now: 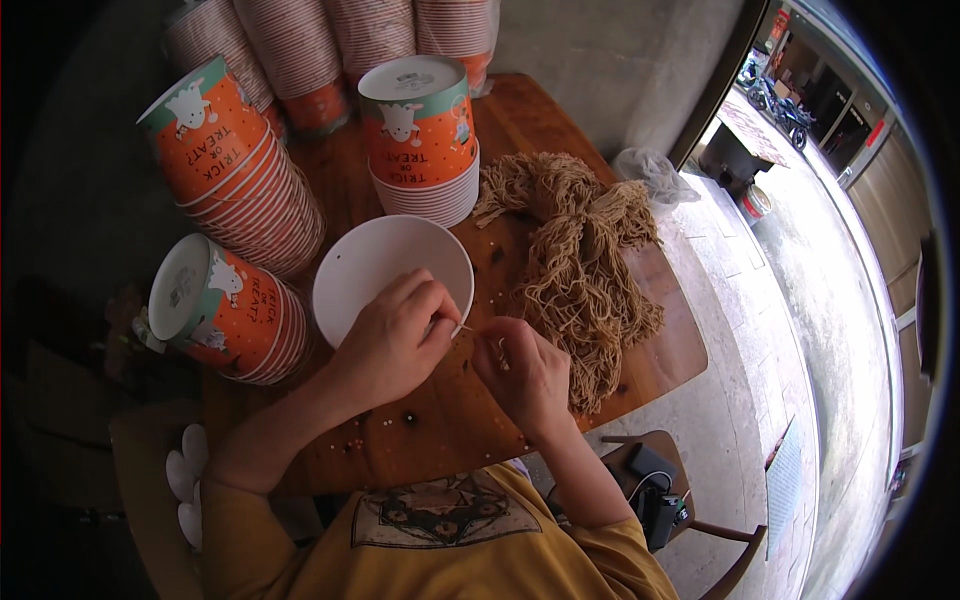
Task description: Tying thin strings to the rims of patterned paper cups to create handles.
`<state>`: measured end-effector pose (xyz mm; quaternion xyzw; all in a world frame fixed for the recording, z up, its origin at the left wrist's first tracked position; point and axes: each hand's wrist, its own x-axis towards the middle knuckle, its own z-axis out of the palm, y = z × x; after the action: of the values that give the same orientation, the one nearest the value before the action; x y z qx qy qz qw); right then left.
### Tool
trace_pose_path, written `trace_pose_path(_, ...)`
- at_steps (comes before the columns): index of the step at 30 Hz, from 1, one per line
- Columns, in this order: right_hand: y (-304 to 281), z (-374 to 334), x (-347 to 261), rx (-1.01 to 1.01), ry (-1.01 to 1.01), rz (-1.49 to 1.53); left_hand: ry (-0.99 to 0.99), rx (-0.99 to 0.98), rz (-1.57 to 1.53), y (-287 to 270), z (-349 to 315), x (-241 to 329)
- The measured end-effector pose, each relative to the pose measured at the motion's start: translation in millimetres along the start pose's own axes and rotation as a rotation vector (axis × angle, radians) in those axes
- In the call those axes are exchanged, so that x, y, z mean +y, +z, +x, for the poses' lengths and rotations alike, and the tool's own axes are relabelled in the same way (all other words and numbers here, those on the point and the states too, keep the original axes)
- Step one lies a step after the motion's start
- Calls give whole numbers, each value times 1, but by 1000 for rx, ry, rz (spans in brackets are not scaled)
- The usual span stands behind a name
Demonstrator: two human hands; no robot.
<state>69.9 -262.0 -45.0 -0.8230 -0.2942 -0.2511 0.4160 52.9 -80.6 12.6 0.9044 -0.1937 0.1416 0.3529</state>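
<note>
My left hand (398, 330) is closed in a pinch over the near right rim of a white paper bucket (360, 265), whose open mouth faces up. Close beside it, my right hand (525, 372) is curled shut at the bucket's right. A short piece of thin pale cord (465, 328) runs between the fingertips of both hands. Another pale bit of it shows in the curl of my right fingers. A thick bundle of tan crinkled cords (590, 270), gathered at its upper middle, lies right of the hands on the wooden table (440, 425).
Upside-down stacks of orange and green patterned paper buckets stand left (235, 165), near left (240, 305) and behind (420, 130). Wrapped stacks (290, 50) line the back wall. A clear plastic bag (655, 178) lies by the right edge. A chair (655, 460) holds a black device.
</note>
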Motion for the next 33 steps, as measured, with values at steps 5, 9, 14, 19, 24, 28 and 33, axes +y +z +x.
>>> trace_pose_path(5, 0, 3, -4, 2, 26, 49, -7, 13, -16, 1, 1, -2)
trace_pose_path(9, 4, -1, -2, -10, -13, 68, 27, 59, 8, -1, 0, 0)
trace_pose_path(14, 6, -11, -15, -21, 92, 176, 107, 143, 164, 3, -3, 6)
trace_pose_path(19, -7, -2, -11, -151, 153, 243, 94, 131, 161, 3, -4, -7)
trace_pose_path(24, -60, 22, -4, -419, 44, 67, -119, -52, 48, -10, -19, 8)
trace_pose_path(28, -74, 53, 1, -514, -47, 63, 92, -49, 201, -16, -32, 3)
trace_pose_path(33, -41, 81, -4, -415, -148, 236, 174, 26, 383, -23, -48, -3)
